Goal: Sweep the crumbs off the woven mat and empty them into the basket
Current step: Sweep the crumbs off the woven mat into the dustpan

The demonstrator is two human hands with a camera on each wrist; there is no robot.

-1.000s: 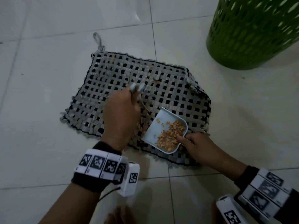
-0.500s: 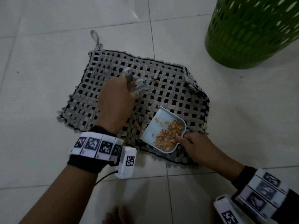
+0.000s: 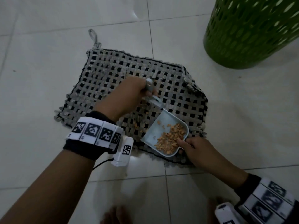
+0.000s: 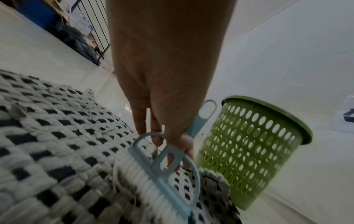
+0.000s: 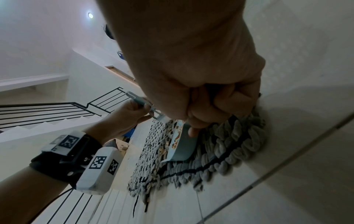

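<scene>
A grey and black woven mat (image 3: 113, 81) (image 4: 57, 136) (image 5: 239, 148) lies on the white tiled floor. My left hand (image 3: 129, 94) (image 4: 172, 136) grips a small pale blue brush (image 3: 152, 94) (image 4: 166, 174) by its handle, bristles down on the mat just beyond the dustpan's open edge. A pale blue dustpan (image 3: 155, 126) (image 5: 184, 148) rests on the mat's near right part, held at its rear corner by my right hand (image 3: 194, 147) (image 5: 206, 115). Orange crumbs (image 3: 171, 139) are heaped in the pan. A few crumbs (image 3: 137, 125) lie on the mat to the pan's left.
A green perforated plastic basket (image 3: 252, 29) (image 4: 254, 151) stands upright on the floor beyond the mat's right corner. The mat has a hanging loop (image 3: 93, 38) at its far left corner. A black railing (image 5: 57, 109) and stairs show in the right wrist view.
My left hand has carried the brush to the right across the mat, from the middle to the dustpan's open edge. The dustpan and right hand have stayed put.
</scene>
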